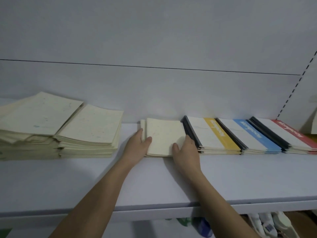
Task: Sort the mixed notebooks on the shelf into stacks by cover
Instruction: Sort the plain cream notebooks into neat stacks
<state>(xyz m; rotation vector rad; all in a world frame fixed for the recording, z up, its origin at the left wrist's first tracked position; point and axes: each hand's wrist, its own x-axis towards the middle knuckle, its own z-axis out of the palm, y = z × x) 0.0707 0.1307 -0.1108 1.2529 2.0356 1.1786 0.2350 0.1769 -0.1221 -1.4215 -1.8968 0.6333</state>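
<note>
A small stack of cream notebooks (164, 134) lies mid-shelf. My left hand (139, 145) grips its left edge, thumb on the top cover. My right hand (186, 150) grips its right edge, thumb on top too. Two tall cream stacks sit at the left, a larger-format stack (39, 115) and another cream stack (91, 126) beside it. To the right lie a yellow-band notebook stack (217, 134), a blue-band stack (252, 134) and a red-band stack (291, 133), each with dark spines, overlapping one another.
The white shelf (154, 182) has bare surface in front of the stacks and between the cream piles. A white back panel rises behind. A slotted upright (298, 79) stands at the right. Packaged goods (271, 224) lie below the shelf edge.
</note>
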